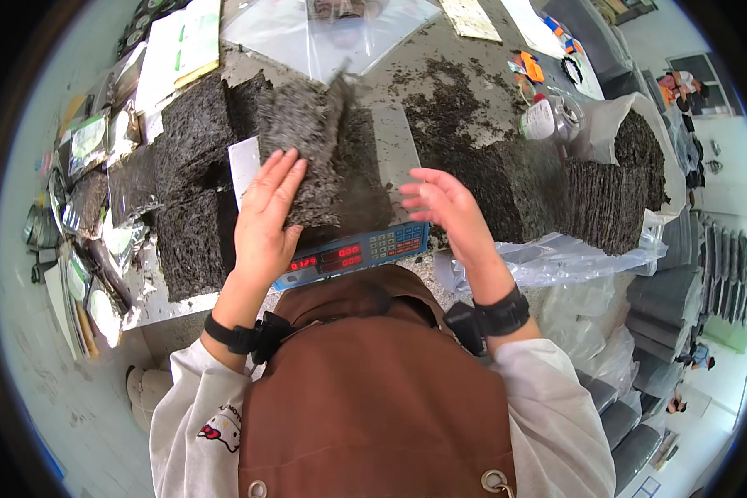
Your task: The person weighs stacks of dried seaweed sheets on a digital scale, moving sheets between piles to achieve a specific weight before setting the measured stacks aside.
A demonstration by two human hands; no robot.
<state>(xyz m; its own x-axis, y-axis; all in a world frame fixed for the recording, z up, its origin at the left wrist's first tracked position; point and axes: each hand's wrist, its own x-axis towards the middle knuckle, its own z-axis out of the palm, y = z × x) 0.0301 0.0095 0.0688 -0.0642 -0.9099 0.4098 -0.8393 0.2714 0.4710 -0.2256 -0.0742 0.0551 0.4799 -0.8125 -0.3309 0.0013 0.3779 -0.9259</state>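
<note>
Dark dried seaweed sheets (299, 143) lie on the metal pan (399, 134) of a blue digital scale (398, 241); one sheet is blurred and partly raised. My left hand (271, 202) rests flat on the blurred sheet, fingers extended and slightly spread. My right hand (445, 202) hovers by the pan's right side with fingers apart and nothing in it. Left of the scale are stacks of seaweed sheets (190, 137). To the right, a long row of sheets (604, 202) leans on its edges, beside a white bag (669, 168) holding more seaweed.
A clear plastic bag (386, 37) lies beyond the scale. Seaweed crumbs (442, 87) litter the grey table. A clear jar (551, 119) and an orange tool (531, 66) are at the back right. Packaged seaweed (87, 140) crowds the far left. Other people are in the distance at right.
</note>
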